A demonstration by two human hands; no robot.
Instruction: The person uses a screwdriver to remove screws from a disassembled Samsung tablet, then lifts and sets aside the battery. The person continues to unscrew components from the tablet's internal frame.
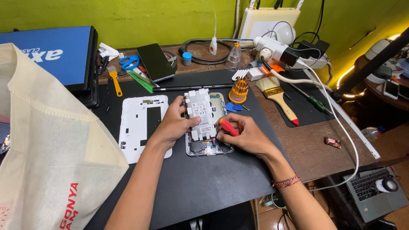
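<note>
Right hand [249, 137] near centre of black mat [200, 187], fingers clamped on red-handled screwdriver [228, 127], tip down at lower edge of opened tablet [207, 123]. Left hand [174, 124] on tablet's left side, fingers wrapped over edge, steadying white battery [199, 114]. White back cover [142, 125] lay just left, on mat. Blue picks [233, 107] and yellow bit holder [239, 90] just beyond tablet. Paintbrush [277, 97] right. Blue scissors [128, 62], dark phone [155, 61] far left.

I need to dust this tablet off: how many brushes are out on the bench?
2: a wide wooden-handled brush with a red tip right of the opened tablet, and a small orange-handled one by the blue scissors. Clutter may hide more.
</note>
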